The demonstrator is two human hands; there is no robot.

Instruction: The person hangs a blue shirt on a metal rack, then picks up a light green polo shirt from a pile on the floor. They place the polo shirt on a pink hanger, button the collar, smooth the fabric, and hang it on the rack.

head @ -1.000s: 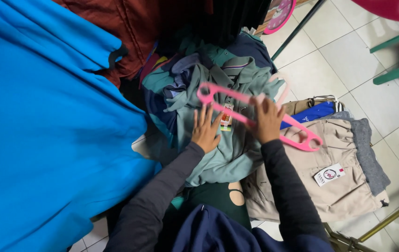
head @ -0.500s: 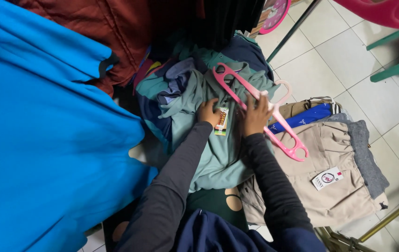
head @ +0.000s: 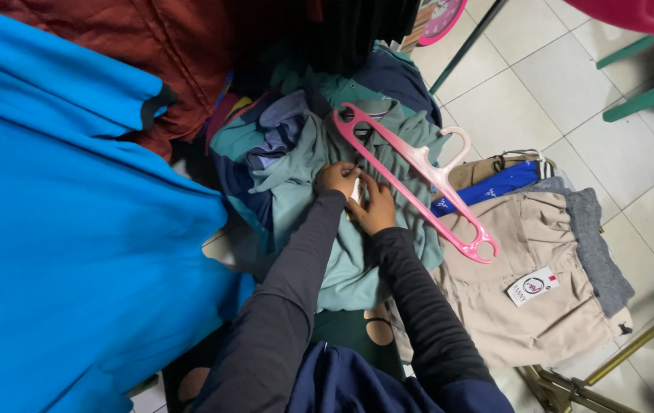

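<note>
Nearest me, my dark sleeves run up to both hands, which meet on the teal shirt (head: 357, 252) at the middle of the clothes pile. My left hand (head: 336, 178) and right hand (head: 373, 206) pinch a small white tag (head: 357, 191) between their fingers, right on the shirt's front. Just beyond my right hand the pink hanger (head: 419, 176) lies slanted across the shirt, released by both hands, its lower end over the beige shorts (head: 526, 298). To my left a blue garment (head: 59, 252) spreads wide; farther off, a dark red garment (head: 166, 53) hangs.
</note>
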